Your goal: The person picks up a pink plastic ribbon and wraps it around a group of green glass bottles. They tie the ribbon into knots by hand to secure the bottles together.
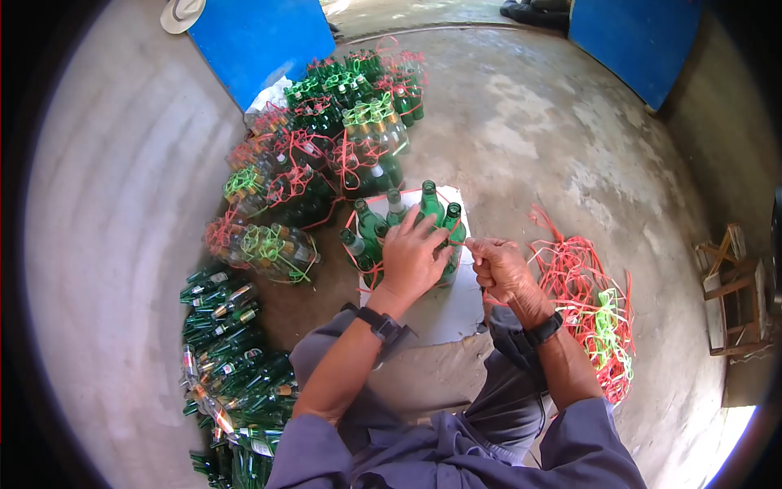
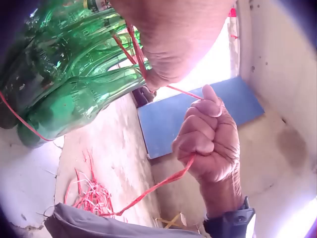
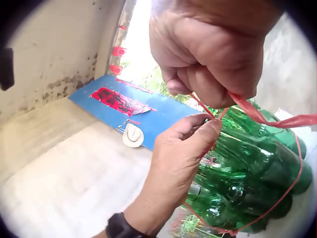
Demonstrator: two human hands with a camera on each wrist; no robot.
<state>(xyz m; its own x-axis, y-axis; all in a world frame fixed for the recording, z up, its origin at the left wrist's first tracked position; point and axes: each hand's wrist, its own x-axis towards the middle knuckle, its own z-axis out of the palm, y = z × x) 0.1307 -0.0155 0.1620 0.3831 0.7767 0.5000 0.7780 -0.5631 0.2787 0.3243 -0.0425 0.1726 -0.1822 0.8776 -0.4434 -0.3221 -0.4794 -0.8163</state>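
Central bottles point(image 1: 431, 208) show translucent green; strap point(image 3: 290, 121) on them is red, board point(image 1: 456, 308) below white; tangled heap point(image 1: 570, 265) runs red, streaked lime green. Floor point(image 1: 521, 114) is grey-brown with paler blotches; door panels point(image 1: 261, 49) are blue, hat point(image 1: 182, 13) cream. Sleeves point(image 1: 309, 452) read muted purple-blue; trousers point(image 1: 517, 411) grey; wristbands point(image 1: 544, 328) black.

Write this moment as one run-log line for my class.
green bottles: upright on white board, red loop around them | left hand: pinching red strand by bottle necks | right hand: fist around red strand
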